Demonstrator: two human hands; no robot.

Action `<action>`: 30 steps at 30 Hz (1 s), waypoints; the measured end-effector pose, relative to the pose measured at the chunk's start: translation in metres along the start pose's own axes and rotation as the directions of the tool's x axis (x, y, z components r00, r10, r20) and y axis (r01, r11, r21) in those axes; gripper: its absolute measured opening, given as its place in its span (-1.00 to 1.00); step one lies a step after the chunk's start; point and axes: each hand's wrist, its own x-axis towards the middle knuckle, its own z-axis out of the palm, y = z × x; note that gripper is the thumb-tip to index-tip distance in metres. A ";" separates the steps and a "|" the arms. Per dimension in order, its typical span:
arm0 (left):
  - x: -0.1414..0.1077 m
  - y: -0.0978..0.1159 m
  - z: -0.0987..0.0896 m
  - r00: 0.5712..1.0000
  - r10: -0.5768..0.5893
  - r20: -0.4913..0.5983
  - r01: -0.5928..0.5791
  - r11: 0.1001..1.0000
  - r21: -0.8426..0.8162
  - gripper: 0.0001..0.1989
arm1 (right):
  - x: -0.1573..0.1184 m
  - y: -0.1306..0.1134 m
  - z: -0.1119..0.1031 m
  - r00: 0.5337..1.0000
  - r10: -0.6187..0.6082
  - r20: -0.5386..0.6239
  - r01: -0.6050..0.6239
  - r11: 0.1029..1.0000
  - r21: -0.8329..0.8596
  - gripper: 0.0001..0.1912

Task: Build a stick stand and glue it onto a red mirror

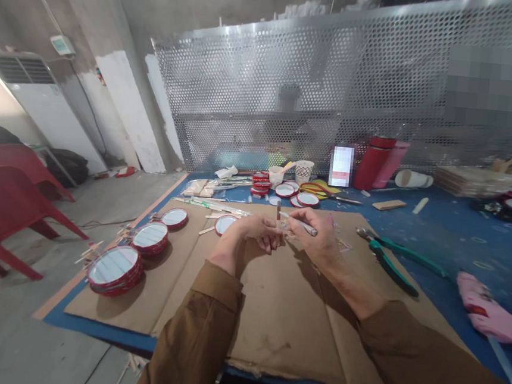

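Observation:
My right hand (317,232) is closed around a pale, pen-like tool (303,225), its tip pointing at a small upright brown strip (278,211). The strip rises from the fingers of my left hand (264,231), which are closed on its lower part. Both hands nearly touch above a brown cardboard sheet (272,313). A round white lid with a red rim (225,225) lies just left of my left hand, beside wooden sticks (206,231). What else my left fingers may hold is too small to tell.
Red-rimmed round pieces (115,268) line the cardboard's left side. Green-handled pliers (393,267) and a pink glue gun (488,308) lie right. Paper cups (303,170), scissors (327,193), a lit phone (341,166) and a red bottle (374,164) stand or lie behind, before a perforated metal panel (256,90).

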 end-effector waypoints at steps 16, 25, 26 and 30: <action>0.000 -0.001 -0.001 1.000 0.000 0.004 0.000 1.000 0.003 -0.69 | 0.000 -0.003 -0.001 1.000 -0.001 -0.011 0.001 1.000 -0.016 -0.78; 0.001 -0.001 -0.001 1.000 0.012 0.006 -0.012 1.000 0.009 -0.68 | 0.000 -0.002 -0.001 1.000 0.006 0.001 -0.006 1.000 -0.027 -0.77; 0.000 -0.001 -0.001 1.000 0.012 0.008 -0.012 1.000 0.010 -0.68 | 0.000 -0.001 -0.001 1.000 0.009 0.001 -0.009 1.000 -0.030 -0.77; -0.002 0.000 0.000 1.000 0.015 0.003 -0.015 1.000 0.010 -0.67 | 0.000 0.003 0.000 1.000 0.007 0.020 -0.006 0.998 -0.061 -0.79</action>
